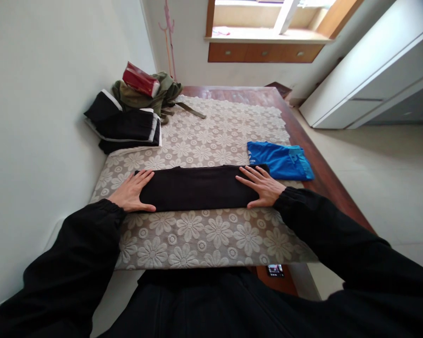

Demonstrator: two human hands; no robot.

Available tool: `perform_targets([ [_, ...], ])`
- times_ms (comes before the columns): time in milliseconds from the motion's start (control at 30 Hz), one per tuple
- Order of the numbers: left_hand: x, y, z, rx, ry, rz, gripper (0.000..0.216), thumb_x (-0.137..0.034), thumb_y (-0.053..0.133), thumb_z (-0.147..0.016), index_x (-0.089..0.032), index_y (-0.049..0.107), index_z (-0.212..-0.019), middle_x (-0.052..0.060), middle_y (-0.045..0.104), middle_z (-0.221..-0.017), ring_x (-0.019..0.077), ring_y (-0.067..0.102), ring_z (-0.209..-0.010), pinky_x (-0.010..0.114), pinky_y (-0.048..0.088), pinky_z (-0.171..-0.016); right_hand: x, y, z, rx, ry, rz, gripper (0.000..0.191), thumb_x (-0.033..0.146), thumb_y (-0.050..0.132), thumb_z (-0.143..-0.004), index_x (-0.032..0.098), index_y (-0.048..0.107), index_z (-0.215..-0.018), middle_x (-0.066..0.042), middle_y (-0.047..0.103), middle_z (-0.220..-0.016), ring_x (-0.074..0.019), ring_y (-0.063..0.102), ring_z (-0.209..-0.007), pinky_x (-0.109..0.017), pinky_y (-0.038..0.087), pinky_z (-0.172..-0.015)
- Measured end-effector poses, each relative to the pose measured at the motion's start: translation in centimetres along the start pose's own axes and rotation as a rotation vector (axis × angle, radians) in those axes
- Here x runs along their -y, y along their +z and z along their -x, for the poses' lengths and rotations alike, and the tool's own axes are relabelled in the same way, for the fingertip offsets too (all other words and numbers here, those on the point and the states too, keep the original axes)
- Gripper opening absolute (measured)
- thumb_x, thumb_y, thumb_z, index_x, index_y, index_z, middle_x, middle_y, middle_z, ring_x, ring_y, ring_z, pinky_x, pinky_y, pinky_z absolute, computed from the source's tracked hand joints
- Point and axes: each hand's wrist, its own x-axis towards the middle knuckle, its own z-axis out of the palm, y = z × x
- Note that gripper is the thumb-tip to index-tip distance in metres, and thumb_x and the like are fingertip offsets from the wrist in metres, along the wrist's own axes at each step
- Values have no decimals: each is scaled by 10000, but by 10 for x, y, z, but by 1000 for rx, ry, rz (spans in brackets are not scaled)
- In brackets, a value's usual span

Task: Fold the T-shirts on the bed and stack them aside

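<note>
A black garment, folded into a long flat strip, lies across a lace flower-patterned cloth on a wooden table. My left hand lies flat on its left end, fingers stretched out. My right hand presses flat on its right end, fingers spread. Neither hand grips anything. Both of my arms are in black sleeves.
A folded blue garment lies just beyond my right hand near the table's right edge. At the far left sit a stack of black-and-white clothes, an olive garment and a red box. A wall runs along the left; white cabinets stand right.
</note>
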Motion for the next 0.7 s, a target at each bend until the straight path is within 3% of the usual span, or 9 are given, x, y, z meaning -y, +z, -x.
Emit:
perform_targets([
  [433,7,1,10,34,-63,-10,1390,-916,647,-661,-149,130,-1699,199,213,-1766,407,170,-1638,610,97,-1329,-21,-2,23,16,54,27,1226,916,616,-744,308,169,-1711,-141,146,-1785,-474,169,-1611,-729,73,-1256],
  [533,-11,-5,1,17,-86,-24,1352,-931,604,-693,-159,136,-1699,200,228,-1763,419,149,-1640,610,78,-1328,-13,-12,11,39,46,11,1229,923,618,-739,329,157,-1711,-129,188,-1779,-480,215,-1596,-738,68,-1254],
  [700,-62,-4,-21,-150,-12,-20,1176,-906,509,-819,-209,163,-1701,126,236,-1774,383,120,-1651,614,19,-1331,18,-14,-22,20,26,-20,1203,925,581,-770,319,146,-1713,-109,129,-1792,-496,136,-1611,-755,63,-1254],
])
